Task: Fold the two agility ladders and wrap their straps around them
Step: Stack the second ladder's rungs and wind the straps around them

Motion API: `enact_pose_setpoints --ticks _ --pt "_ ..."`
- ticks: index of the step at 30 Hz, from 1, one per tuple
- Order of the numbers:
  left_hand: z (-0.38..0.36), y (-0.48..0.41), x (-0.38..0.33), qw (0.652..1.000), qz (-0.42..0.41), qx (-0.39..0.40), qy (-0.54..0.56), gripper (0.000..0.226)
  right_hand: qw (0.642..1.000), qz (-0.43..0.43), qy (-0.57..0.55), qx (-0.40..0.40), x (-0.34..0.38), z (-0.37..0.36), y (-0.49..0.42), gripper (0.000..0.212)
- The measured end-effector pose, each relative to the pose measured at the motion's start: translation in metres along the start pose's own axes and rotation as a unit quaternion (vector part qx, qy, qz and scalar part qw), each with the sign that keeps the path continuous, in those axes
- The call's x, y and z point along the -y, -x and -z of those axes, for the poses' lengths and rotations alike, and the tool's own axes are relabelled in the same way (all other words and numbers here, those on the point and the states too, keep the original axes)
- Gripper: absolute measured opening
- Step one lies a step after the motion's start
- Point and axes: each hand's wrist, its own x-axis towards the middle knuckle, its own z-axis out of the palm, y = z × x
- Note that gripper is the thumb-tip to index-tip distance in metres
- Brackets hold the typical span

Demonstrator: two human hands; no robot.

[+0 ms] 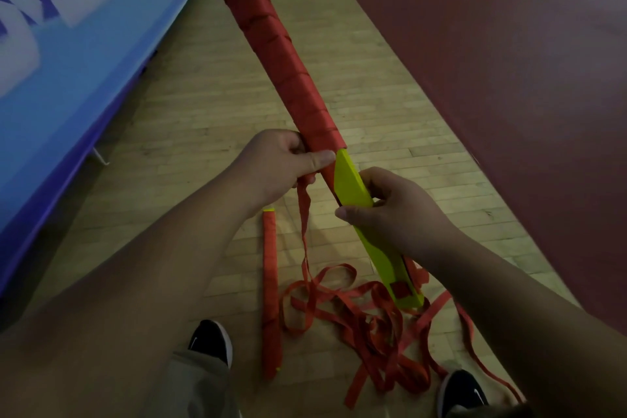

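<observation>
A folded ladder (291, 71), yellow rungs stacked and mostly wound in red strap (380, 329), is held slanting above a wooden floor (190, 105). The left hand (281, 159) has a closed grip, its thumb pressing the strap against the wrapped part. The right hand (393, 210) grips the bare yellow section, fingers curled round it. Loose strap lies tangled on the floor, near a second ladder (271, 288) that is fully wrapped.

We hold the folded ladder (305, 88) slanting above the floor (203, 105), left hand (281, 159) gripping it ahead of right hand (397, 210), the second ladder (270, 299) lying below, left of the loose strap (356, 316).
</observation>
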Motion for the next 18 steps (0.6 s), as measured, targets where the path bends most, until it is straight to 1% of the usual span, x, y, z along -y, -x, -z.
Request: enact_pose_setpoints --ticks 2,4,5,7,9,12,14,18 --pt "0.001 -0.001 0.000 1.000 0.002 0.011 0.029 0.014 1.000 -0.007 -0.024 0.019 0.002 0.004 0.001 0.020" --pt "0.004 -0.004 0.000 0.998 0.004 0.029 0.063 0.010 0.994 -0.017 -0.089 0.055 0.009 0.010 0.005 0.015" --pt "0.007 -0.006 0.000 0.996 0.002 0.040 0.075 0.009 0.990 -0.020 -0.116 0.077 0.012 0.014 0.007 0.016" --pt "0.012 -0.008 0.001 0.994 -0.011 0.057 0.090 0.009 0.983 -0.028 -0.134 0.126 0.015 0.023 0.008 0.024" --pt "0.016 -0.009 0.003 0.993 -0.026 0.069 0.096 0.014 0.974 -0.034 -0.139 0.175 0.013 0.031 0.007 0.033" --pt "0.020 -0.007 0.006 0.987 -0.051 0.103 0.109 0.032 0.958 -0.038 -0.179 0.221 0.007 0.036 0.004 0.043" --pt "0.021 -0.006 0.008 0.982 -0.066 0.127 0.127 0.027 0.944 -0.040 -0.204 0.255 0.004 0.034 0.004 0.046" --pt "0.018 -0.004 0.010 0.966 -0.083 0.170 0.178 0.014 0.906 -0.046 -0.247 0.340 0.000 0.028 0.005 0.037"
